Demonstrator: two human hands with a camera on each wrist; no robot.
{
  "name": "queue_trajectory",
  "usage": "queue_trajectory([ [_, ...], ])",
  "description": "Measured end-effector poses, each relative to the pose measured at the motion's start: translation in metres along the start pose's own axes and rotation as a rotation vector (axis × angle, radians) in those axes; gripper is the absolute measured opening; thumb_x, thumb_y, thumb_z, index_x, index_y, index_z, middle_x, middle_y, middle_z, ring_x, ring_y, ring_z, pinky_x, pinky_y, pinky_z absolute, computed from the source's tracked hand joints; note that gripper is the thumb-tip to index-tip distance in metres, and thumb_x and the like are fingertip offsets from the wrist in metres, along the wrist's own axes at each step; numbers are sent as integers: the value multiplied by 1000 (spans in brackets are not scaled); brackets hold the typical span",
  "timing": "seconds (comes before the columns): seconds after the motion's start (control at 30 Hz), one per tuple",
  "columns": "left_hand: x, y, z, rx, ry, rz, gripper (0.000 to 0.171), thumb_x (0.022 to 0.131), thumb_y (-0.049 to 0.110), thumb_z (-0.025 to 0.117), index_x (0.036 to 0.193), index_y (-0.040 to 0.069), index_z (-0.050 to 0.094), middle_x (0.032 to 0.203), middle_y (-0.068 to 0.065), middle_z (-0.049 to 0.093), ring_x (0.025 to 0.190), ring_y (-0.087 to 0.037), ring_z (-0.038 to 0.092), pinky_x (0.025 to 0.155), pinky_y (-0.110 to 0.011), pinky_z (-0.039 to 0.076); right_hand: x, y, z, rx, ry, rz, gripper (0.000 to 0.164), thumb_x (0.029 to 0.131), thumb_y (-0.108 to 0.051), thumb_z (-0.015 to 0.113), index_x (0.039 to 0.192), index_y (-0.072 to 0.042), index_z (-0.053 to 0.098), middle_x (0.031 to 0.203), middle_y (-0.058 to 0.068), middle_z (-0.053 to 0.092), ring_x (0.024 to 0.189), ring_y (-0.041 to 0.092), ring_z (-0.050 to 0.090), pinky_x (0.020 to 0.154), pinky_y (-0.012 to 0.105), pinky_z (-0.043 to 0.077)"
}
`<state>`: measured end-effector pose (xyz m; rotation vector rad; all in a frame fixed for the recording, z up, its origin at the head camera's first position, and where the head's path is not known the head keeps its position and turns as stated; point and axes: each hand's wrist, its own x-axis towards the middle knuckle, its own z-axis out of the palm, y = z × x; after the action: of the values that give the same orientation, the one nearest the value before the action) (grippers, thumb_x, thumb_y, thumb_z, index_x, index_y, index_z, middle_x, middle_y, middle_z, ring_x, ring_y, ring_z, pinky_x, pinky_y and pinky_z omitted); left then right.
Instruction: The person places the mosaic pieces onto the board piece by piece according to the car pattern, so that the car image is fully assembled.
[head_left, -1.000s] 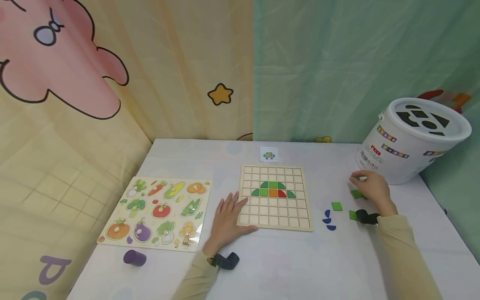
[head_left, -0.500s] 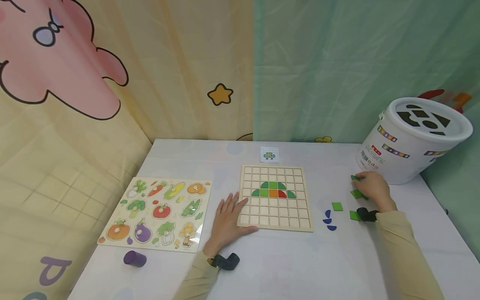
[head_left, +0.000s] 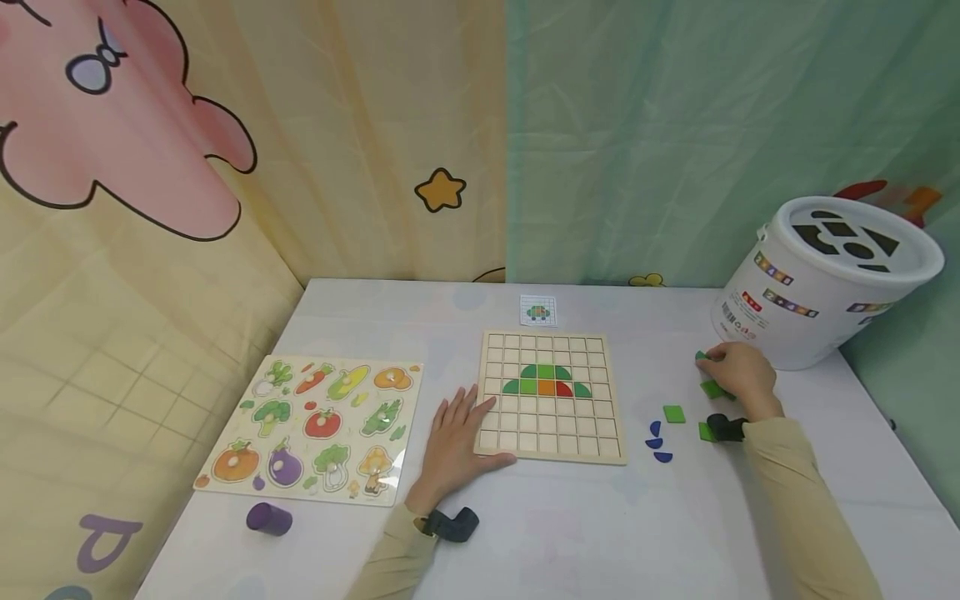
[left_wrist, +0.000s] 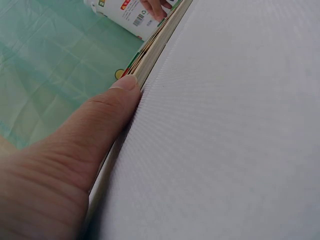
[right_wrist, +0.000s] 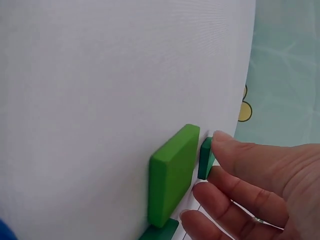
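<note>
My left hand (head_left: 452, 446) lies with fingers spread along the left edge and lower left corner of a wooden grid board (head_left: 550, 425). Its thumb (left_wrist: 105, 112) presses against the board's front edge in the left wrist view. On the board, green, orange and red tiles form a small domed pattern. Over at the right, my right hand (head_left: 742, 377) pinches a small dark green tile (right_wrist: 206, 156) between thumb and index finger. A light green square tile (right_wrist: 172, 175) stands close beside those fingers, with another dark green tile (right_wrist: 162, 231) next to it.
Blue half-round tiles (head_left: 655, 443) and a green square (head_left: 674, 414) lie right of the board. A white bucket (head_left: 810, 283) with a shape-hole lid stands at back right. Behind the board is a pattern card (head_left: 538, 311). Left are a vegetable puzzle (head_left: 300, 492) and purple cylinder (head_left: 269, 518).
My right hand has shifted slightly left over the last half second, and the dark green tile at its fingertips moved left with it. My left hand and the board stay in place.
</note>
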<state>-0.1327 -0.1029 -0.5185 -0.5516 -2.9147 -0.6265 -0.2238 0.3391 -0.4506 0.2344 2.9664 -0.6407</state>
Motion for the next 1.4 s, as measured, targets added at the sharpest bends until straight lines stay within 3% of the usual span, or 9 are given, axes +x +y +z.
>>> queue_trajectory([
  [0.37, -1, 1, -1, -1, -8, -5, 94, 71, 71, 64, 144, 17, 41, 155, -10, 22, 143, -26, 11, 113, -45, 6, 2, -2, -2, 43, -59, 38, 36, 88, -23, 67, 101, 9, 58, 82, 17, 60, 73, 31, 52, 63, 41, 39],
  [0.8, -1, 1, -2, -10, -2, 4, 93, 71, 70, 65, 144, 17, 42, 155, -10, 23, 142, -27, 12, 113, -46, 6, -2, -7, 7, 76, 47, -47, 22, 87, -13, 66, 95, 5, 57, 80, 16, 59, 67, 28, 51, 57, 38, 39],
  [1.1, -2, 0, -1, -2, -9, 2, 94, 71, 71, 64, 144, 18, 40, 155, -10, 22, 143, -27, 11, 113, -45, 5, -16, -35, 18, 107, 117, -160, 27, 90, -13, 60, 108, 7, 60, 87, 18, 58, 71, 29, 50, 56, 34, 38],
  [1.4, 0, 1, -2, -7, -6, -3, 93, 72, 70, 64, 145, 18, 40, 155, -10, 22, 143, -26, 10, 113, -44, 4, -35, -81, 38, 230, 125, -318, 18, 88, -12, 64, 98, 3, 62, 81, 9, 61, 65, 21, 49, 53, 31, 39],
])
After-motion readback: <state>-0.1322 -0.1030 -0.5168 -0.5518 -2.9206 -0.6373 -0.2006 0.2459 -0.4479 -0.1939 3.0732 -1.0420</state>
